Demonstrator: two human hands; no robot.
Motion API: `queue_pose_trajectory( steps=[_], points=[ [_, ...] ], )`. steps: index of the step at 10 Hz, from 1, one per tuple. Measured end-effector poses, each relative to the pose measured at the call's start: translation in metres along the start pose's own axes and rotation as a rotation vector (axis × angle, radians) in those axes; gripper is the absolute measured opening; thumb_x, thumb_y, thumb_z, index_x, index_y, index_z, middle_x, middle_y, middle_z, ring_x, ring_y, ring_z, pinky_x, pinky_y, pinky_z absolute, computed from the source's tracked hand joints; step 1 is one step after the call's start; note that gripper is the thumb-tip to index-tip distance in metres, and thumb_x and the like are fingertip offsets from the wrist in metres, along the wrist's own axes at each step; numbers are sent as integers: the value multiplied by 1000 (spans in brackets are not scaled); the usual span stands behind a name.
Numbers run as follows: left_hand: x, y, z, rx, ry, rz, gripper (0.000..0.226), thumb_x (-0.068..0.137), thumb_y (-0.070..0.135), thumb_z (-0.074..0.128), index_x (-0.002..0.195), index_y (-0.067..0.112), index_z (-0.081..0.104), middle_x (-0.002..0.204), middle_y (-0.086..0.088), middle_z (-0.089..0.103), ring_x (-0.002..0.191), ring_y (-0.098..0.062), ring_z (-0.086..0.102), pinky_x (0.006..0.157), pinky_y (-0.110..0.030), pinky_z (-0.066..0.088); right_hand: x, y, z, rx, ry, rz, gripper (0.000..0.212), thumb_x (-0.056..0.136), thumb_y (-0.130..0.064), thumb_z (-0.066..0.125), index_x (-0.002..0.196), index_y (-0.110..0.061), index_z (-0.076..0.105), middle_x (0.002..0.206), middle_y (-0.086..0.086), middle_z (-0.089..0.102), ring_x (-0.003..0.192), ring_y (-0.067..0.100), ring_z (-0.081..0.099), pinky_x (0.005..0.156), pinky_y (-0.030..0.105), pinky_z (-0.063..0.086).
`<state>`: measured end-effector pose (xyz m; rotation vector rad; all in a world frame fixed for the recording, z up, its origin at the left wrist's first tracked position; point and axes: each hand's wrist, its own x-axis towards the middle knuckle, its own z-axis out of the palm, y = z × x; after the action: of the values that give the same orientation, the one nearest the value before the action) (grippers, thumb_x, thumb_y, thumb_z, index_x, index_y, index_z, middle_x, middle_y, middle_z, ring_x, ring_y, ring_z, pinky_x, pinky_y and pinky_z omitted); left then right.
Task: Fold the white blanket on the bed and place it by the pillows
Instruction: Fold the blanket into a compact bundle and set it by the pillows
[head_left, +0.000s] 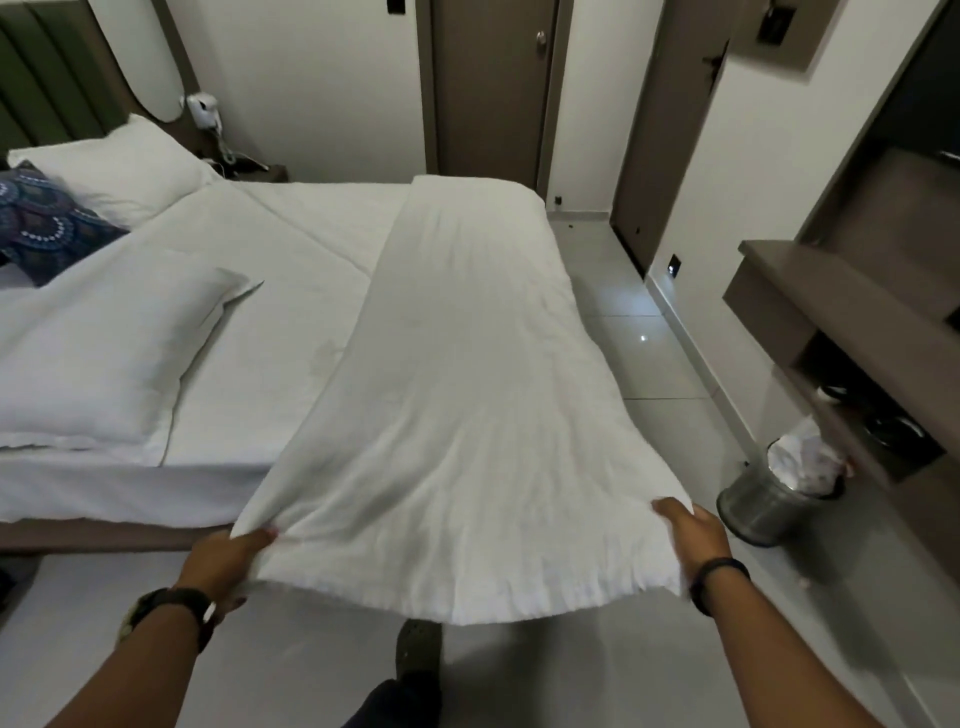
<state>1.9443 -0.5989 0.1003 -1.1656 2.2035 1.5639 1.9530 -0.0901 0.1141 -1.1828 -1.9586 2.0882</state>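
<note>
The white blanket (457, 374) lies as a long folded strip along the right side of the bed (291, 270), its near end lifted off the mattress edge. My left hand (223, 564) grips the near left corner. My right hand (688, 535) grips the near right corner. A white pillow (98, 364) lies on the bed's left near side, and a second white pillow (119, 166) sits at the headboard. A dark blue patterned cushion (47, 223) rests between them.
A steel bin (769, 499) with a white liner stands on the tiled floor to my right, beside a brown shelf unit (841, 312). Two brown doors (493, 88) are behind the bed. My shoe (418, 654) is on the floor below the blanket.
</note>
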Motion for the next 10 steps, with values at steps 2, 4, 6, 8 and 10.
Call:
queue_pose_trajectory(
  steps=[2,4,6,8,10],
  points=[
    [87,139,17,-90,98,262,35,79,12,72,108,-6,65,107,-27,67,98,-44,62,77,-41,49,102,-100,59,231,60,43,25,74,-26,64,93,-9,64,66,3,66,56,22,62,55,27,52],
    [211,279,41,91,193,410,51,95,32,51,90,-17,68,90,-38,65,91,-51,62,66,-38,40,233,-219,143,-31,166,-40,24,91,-29,48,104,-14,61,98,16,61,112,34,57,44,13,45],
    [332,399,97,297,157,338,50,97,32,54,96,-16,66,97,-37,65,92,-48,60,68,-36,40,378,-272,241,-92,89,-16,58,82,-40,64,109,11,60,109,26,65,96,34,62,83,39,53],
    [421,438,192,125,138,151,65,93,29,61,147,6,33,146,-21,42,127,-39,48,88,-37,45,425,-271,324,-103,187,-126,44,72,-39,74,103,-11,61,92,12,62,84,32,61,66,35,58],
    [471,404,293,1108,-288,801,53,93,43,57,141,22,48,141,-5,53,130,-27,47,104,-38,40,473,-191,367,-1258,-209,-421,68,87,-10,55,149,-21,31,155,9,30,141,28,28,114,42,27]
  ],
)
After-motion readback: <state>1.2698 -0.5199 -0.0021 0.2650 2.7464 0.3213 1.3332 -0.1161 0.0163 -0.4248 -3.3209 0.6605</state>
